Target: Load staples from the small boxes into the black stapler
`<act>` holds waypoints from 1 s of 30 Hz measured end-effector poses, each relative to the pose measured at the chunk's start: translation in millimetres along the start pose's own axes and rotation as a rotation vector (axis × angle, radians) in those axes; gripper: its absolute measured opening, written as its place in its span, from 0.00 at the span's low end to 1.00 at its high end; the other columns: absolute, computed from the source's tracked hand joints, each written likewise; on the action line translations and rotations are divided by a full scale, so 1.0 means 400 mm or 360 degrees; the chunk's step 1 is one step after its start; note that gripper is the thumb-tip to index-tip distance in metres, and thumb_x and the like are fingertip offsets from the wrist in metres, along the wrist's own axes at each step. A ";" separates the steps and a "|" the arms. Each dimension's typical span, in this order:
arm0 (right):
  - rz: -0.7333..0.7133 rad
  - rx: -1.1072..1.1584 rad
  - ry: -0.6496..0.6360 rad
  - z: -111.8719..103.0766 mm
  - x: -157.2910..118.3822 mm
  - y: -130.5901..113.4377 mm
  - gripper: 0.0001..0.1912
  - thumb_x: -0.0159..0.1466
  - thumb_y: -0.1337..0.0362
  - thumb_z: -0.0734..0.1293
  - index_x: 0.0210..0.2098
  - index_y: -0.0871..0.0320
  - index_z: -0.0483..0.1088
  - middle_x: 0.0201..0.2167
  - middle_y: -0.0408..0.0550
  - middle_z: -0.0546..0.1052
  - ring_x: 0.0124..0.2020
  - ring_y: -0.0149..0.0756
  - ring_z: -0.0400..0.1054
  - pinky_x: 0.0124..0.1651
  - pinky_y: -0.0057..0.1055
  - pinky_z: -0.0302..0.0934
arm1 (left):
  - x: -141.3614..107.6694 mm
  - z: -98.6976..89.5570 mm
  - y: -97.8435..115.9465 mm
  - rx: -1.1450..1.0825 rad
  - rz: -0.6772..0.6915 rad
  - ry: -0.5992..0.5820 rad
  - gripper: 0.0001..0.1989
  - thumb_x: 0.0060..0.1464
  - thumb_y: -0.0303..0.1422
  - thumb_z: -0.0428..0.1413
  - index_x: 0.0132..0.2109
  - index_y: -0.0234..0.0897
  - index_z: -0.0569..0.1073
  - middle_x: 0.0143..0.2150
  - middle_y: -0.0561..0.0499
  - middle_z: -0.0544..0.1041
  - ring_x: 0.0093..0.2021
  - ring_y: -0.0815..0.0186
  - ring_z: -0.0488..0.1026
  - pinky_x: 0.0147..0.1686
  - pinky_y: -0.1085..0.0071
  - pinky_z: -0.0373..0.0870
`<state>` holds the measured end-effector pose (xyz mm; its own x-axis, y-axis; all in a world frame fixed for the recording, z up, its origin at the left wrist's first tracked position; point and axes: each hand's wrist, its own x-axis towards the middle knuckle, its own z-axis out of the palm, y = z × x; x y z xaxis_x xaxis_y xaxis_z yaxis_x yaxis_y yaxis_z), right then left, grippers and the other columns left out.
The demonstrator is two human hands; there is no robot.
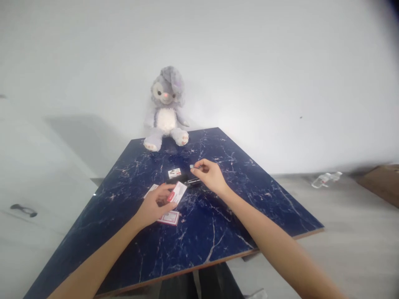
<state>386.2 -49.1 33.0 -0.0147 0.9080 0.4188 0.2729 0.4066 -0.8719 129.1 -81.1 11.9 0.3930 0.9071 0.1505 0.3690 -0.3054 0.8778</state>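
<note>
My left hand [155,204] holds a small white box with a red stripe [178,192] above the dark blue marble table [218,232]. A similar white and red box [170,217] lies flat on the table just under that hand, and the corner of a white card [151,189] shows beside it. My right hand [209,174] pinches a tiny pale object [192,166] between thumb and fingertip. Directly below it lies a black stapler-like tool [190,180]. A small printed card [174,172] rests on the table left of the right hand.
A grey and white plush rabbit [166,110] sits at the table's far edge against the white wall. A clear plastic bottle [326,179] lies on the floor at right, near a brown cardboard piece [382,180]. A white cabinet with a dark handle [23,210] stands at left.
</note>
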 end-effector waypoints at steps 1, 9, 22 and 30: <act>0.0097 0.0032 0.0055 -0.015 0.012 0.011 0.16 0.60 0.51 0.71 0.35 0.57 0.71 0.23 0.42 0.74 0.23 0.32 0.67 0.29 0.29 0.63 | -0.001 -0.004 0.004 0.0064 0.0022 -0.0082 0.27 0.49 0.39 0.64 0.57 0.42 0.73 0.36 0.49 0.80 0.30 0.63 0.76 0.32 0.68 0.73; 0.0246 0.0071 -0.0107 -0.058 0.045 0.085 0.17 0.61 0.49 0.69 0.40 0.55 0.67 0.32 0.45 0.79 0.25 0.33 0.73 0.31 0.29 0.68 | 0.003 -0.009 0.010 0.0684 0.0207 -0.0202 0.18 0.54 0.41 0.59 0.51 0.44 0.78 0.19 0.58 0.68 0.20 0.69 0.62 0.25 0.72 0.59; 0.0317 -0.0228 -0.0254 -0.045 0.051 0.143 0.16 0.66 0.60 0.64 0.48 0.60 0.74 0.26 0.43 0.75 0.25 0.31 0.68 0.35 0.28 0.62 | 0.033 -0.074 -0.017 0.0977 0.0459 0.0337 0.14 0.58 0.39 0.56 0.48 0.40 0.77 0.41 0.49 0.78 0.39 0.62 0.73 0.42 0.68 0.67; -0.0315 -0.0753 -0.0358 -0.026 0.034 0.111 0.10 0.69 0.65 0.64 0.39 0.59 0.78 0.35 0.49 0.76 0.39 0.35 0.69 0.48 0.29 0.60 | 0.011 -0.009 0.016 0.0824 0.0305 -0.0282 0.14 0.60 0.41 0.56 0.50 0.44 0.78 0.37 0.53 0.80 0.29 0.69 0.69 0.32 0.71 0.68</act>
<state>408.3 -19.8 2.6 -0.3004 0.8393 0.4532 0.6452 0.5287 -0.5515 130.0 -78.1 19.9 0.6119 0.7731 0.1673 0.6240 -0.6017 0.4986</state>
